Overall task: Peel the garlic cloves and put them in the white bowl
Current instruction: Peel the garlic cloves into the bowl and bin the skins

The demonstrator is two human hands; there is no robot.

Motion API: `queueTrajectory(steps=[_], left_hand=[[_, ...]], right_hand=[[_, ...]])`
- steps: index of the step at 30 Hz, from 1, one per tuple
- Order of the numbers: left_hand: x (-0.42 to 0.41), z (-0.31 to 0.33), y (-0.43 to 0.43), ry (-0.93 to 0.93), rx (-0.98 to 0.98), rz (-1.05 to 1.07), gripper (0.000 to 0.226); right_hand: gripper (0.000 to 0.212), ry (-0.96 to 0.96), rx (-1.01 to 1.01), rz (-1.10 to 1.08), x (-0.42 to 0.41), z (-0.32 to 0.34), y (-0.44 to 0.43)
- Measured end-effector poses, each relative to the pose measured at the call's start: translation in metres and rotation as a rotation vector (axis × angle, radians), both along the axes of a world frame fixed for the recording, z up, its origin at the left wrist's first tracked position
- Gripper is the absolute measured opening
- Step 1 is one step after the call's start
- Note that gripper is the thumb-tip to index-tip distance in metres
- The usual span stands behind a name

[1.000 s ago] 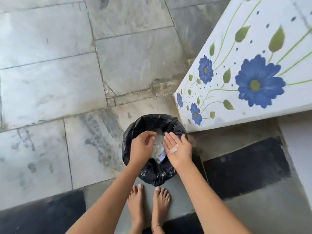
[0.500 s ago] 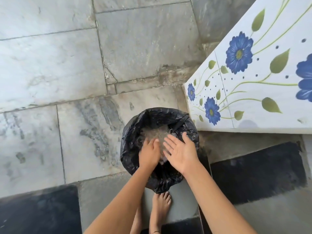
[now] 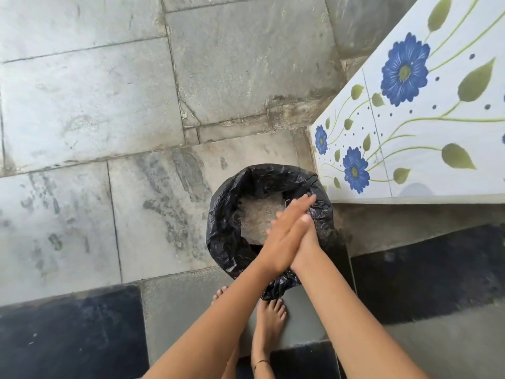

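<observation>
A bin lined with a black plastic bag stands on the floor, with pale papery garlic skins inside. Above its right side my left hand and my right hand are pressed flat, palm against palm, fingers straight. The left hand lies on top and covers most of the right one. Neither hand holds anything that I can see. No garlic cloves and no white bowl are in view.
Grey stone floor tiles spread to the left and back. A white wall tile with blue flowers rises at the right, close to the bin. My bare feet stand just in front of the bin, beside black floor patches.
A second ago my right palm was open with bits of skin on it and my left hand brushed it. Now both palms are pressed together over the bin. The view has tilted closer.
</observation>
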State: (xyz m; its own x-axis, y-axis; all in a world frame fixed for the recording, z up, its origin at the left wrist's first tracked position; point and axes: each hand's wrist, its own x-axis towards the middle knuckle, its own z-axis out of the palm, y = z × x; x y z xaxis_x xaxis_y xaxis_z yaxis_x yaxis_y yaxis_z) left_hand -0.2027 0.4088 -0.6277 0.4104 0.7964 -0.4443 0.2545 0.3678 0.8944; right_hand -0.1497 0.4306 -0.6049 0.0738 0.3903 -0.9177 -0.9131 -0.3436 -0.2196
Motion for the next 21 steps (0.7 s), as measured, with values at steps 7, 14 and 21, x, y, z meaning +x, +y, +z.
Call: queueTrajectory(steps=[7, 14, 21], left_hand=[[-0.044, -0.028, 0.012, 0.458, -0.195, 0.012, 0.043], [-0.057, 0.133, -0.005, 0.656, 0.070, -0.053, 0.046], [-0.093, 0.365, -0.042, 0.671, 0.414, -0.124, 0.049]], right_hand=[[0.053, -0.310, -0.034, 0.636, 0.021, 0.008, -0.029], [0.050, -1.122, 0.006, 1.288, 0.024, 0.114, -0.056], [0.051, -1.469, 0.170, 1.298, 0.024, 0.323, -0.117]])
